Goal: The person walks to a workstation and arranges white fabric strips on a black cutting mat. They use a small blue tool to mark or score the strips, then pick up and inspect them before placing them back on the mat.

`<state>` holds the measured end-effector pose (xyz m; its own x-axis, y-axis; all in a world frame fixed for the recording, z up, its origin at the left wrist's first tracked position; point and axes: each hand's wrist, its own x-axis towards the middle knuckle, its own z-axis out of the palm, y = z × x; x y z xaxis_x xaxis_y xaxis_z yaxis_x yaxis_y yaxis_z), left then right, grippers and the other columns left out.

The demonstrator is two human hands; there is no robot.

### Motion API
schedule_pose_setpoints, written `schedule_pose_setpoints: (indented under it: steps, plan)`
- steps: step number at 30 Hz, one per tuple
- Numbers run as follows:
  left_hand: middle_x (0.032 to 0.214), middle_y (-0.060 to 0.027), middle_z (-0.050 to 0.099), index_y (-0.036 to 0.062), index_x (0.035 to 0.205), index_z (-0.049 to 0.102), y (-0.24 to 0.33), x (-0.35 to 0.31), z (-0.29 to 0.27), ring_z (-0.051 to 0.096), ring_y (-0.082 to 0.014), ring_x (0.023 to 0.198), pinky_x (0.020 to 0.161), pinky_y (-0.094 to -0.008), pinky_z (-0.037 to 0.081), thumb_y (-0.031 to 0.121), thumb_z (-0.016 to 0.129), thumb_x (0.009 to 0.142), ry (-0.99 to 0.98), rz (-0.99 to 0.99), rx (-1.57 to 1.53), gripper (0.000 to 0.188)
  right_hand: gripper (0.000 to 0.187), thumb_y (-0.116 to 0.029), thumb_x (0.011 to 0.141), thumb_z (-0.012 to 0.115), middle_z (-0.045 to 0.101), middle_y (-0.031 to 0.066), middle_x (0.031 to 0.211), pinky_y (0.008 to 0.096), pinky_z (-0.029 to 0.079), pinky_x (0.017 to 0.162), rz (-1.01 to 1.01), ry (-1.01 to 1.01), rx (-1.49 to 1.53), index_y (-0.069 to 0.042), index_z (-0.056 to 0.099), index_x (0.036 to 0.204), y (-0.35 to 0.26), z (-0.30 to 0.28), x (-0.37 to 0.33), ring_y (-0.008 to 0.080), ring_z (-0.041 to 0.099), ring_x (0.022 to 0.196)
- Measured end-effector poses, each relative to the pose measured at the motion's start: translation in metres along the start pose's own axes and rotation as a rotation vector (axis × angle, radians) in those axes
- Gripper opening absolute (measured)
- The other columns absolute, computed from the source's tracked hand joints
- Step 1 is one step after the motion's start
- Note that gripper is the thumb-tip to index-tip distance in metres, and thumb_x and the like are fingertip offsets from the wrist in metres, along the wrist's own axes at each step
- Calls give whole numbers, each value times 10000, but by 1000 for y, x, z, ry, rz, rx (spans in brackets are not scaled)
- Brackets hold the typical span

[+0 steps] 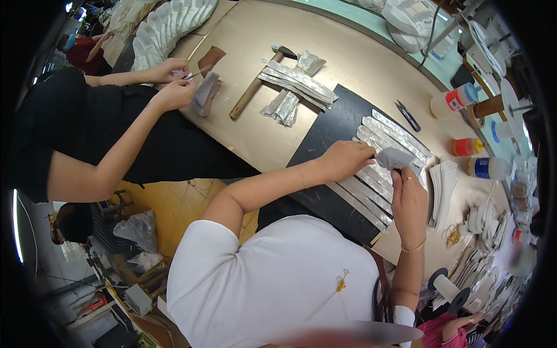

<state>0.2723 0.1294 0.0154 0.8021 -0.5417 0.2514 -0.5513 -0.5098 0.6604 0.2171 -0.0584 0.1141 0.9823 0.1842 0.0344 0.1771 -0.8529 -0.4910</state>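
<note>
Between both hands I hold a small grey folded piece (395, 157), perhaps leather or fabric, raised over a black board. My left hand (350, 159) pinches its left end with closed fingers. Closed around the lower right edge is my right hand (409, 200), with part of the piece hidden behind its fingers. Several long silvery-grey strips (380, 134) lie side by side on the black board (325, 136) beneath. Some of them pass under my hands. Beyond the strips sit small dark thread snips (408, 115).
A hammer (250, 95) lies beside bundled silvery strips (297, 83). Bottles (455, 100) and a yellow-capped container (467, 146) stand at the right. White strips (443, 191) are stacked near my right hand. At left, a co-worker's hands (177, 87) handle a small piece.
</note>
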Motion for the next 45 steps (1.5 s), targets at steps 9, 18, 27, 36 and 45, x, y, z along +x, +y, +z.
schedule_pose_setpoints:
  steps: [9, 18, 27, 36, 45]
  plan:
    - [761, -162, 635, 23, 964, 548, -5, 2, 7, 651, -352, 757, 656, -437, 520, 239, 681, 878, 35, -23, 51, 267, 201, -184, 981, 553, 613, 213, 799, 426, 446, 612, 105, 160, 182, 6, 595, 929, -3, -5, -7, 407, 585, 706]
    - [779, -161, 680, -31, 951, 571, -14, 12, 6, 719, -249, 755, 626, -342, 551, 196, 668, 924, -2, -346, -129, 248, 203, -166, 968, 570, 594, 204, 783, 421, 458, 591, 88, 246, 224, 21, 578, 890, 0, -11, -10, 402, 591, 688]
    - [763, -110, 683, -3, 964, 644, 9, -3, -16, 670, -135, 682, 623, -270, 524, 176, 708, 898, -19, -304, -318, 202, 232, -212, 989, 539, 636, 185, 846, 425, 487, 608, 102, 224, 254, 14, 588, 974, 4, -8, -14, 396, 627, 727]
    - [752, -135, 696, 25, 977, 650, 1, -10, -5, 701, -214, 673, 604, -291, 521, 194, 712, 892, -31, -224, -152, 199, 239, -211, 989, 540, 646, 189, 861, 422, 500, 612, 85, 203, 219, 19, 598, 1021, 6, -7, -14, 393, 636, 729]
    - [792, -135, 695, 37, 966, 662, 2, -11, -2, 683, -221, 666, 596, -302, 513, 202, 720, 880, -34, -222, -150, 195, 236, -203, 984, 545, 653, 194, 867, 417, 507, 616, 96, 187, 210, 21, 606, 1027, 0, -10, -13, 387, 647, 744]
